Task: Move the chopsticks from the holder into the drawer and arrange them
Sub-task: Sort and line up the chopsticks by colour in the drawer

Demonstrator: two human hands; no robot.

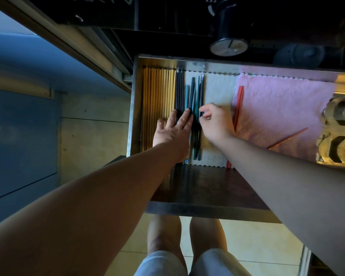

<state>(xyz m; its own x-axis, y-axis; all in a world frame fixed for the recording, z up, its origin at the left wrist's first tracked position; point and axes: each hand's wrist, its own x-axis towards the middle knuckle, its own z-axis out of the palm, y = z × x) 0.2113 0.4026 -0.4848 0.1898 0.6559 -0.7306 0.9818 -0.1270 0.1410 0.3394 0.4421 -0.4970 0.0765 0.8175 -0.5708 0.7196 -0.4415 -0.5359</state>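
You had the yellow chopsticks (157, 92) neat in the drawer (134, 100), your left hand (173, 130) lay flat on the dark chopsticks (179, 90), your right hand (215, 124) pinched one, and the red chopsticks (239, 100) looked not yet tidy.

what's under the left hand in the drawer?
The left hand lies flat on the black chopsticks, thumb over the yellow chopsticks, fingertips touching a teal chopstick. The palm covers their middle stretch, so alignment there cannot be seen.
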